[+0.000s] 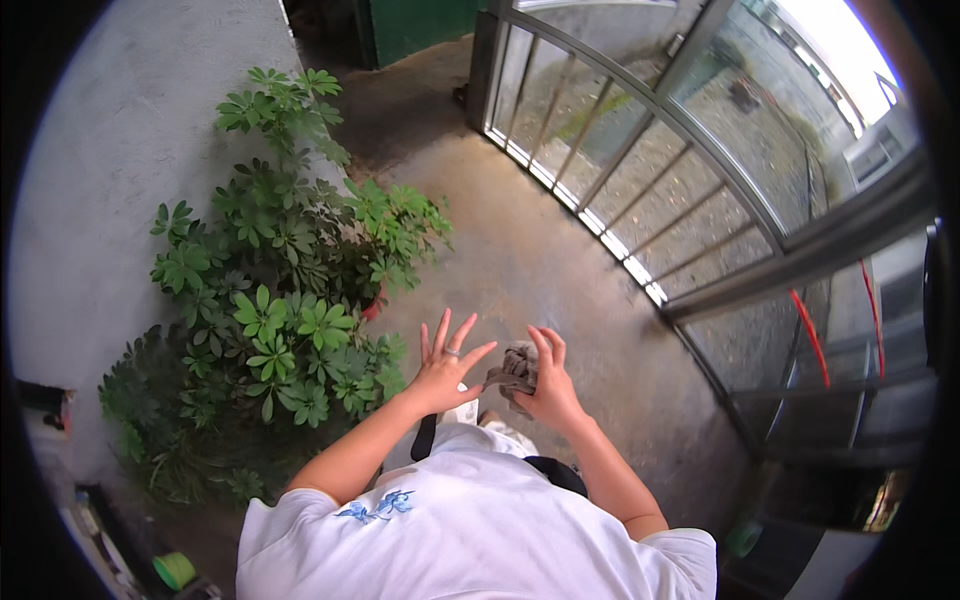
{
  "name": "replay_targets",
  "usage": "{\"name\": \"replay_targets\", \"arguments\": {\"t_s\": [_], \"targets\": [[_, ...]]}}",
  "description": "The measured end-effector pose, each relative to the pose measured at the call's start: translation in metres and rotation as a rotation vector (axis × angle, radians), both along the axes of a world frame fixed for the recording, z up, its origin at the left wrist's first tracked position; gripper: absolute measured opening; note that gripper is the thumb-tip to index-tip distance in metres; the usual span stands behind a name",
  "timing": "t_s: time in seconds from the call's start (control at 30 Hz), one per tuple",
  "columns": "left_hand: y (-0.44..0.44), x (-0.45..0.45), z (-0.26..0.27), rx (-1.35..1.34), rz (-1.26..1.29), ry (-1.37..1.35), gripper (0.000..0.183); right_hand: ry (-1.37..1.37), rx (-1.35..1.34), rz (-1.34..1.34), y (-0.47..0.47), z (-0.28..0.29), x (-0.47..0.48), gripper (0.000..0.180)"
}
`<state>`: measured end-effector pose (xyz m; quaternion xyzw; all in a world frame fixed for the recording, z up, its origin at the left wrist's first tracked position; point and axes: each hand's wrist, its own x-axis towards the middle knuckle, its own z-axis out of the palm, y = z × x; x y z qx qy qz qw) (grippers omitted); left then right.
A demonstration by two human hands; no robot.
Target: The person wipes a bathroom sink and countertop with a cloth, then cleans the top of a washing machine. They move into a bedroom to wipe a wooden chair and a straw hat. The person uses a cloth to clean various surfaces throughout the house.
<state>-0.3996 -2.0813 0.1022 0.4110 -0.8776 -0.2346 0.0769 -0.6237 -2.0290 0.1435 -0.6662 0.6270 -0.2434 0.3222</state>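
Bunched in my right hand [553, 386] is a grey-brown cloth [519, 364], gripped between the thumb and fingers. My left hand [448, 365] is spread with its fingers apart and a ring on one finger. A loose end of the cloth reaches close to the left thumb; whether they touch, I cannot tell. Both hands are in front of my white shirt [480, 517], above the concrete floor [480, 262]. Leafy green umbrella plants [300, 322] stand to the left of my left hand.
A grey wall [150, 97] rises behind the plants, and part of a red pot [373, 304] shows among them. On the right runs a metal-framed glass partition [660, 97] with bars. Red strips [810, 337] hang there. A green round object [174, 571] lies at lower left.
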Motion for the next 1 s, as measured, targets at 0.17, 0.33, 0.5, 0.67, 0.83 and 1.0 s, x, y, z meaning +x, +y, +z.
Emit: {"name": "replay_targets", "arguments": {"t_s": [0.17, 0.33, 0.5, 0.67, 0.83, 1.0], "targets": [[-0.159, -0.04, -0.024, 0.207, 0.178, 0.4, 0.125, -0.077, -0.066, 0.294, -0.21, -0.013, -0.012, 0.101], [-0.339, -0.073, -0.038, 0.263, 0.208, 0.677, 0.112, -0.183, -0.147, 0.355, -0.39, -0.023, -0.016, 0.09], [-0.524, -0.085, -0.015, 0.187, 0.32, 0.661, 0.075, -0.025, -0.256, 0.321, -0.572, -0.003, -0.056, 0.073], [-0.709, -0.058, -0.018, 0.122, 0.329, 0.61, 0.057, -0.036, -0.281, 0.153, -0.765, -0.041, -0.108, 0.039], [-0.856, -0.003, -0.057, -0.043, 0.535, 0.517, 0.05, 0.175, 0.171, 0.341, -0.968, -0.04, -0.053, 0.092], [-0.971, 0.075, -0.038, -0.076, 0.847, 0.38, 0.053, 0.251, -0.353, 0.809, -1.159, -0.027, 0.083, 0.057]]}}
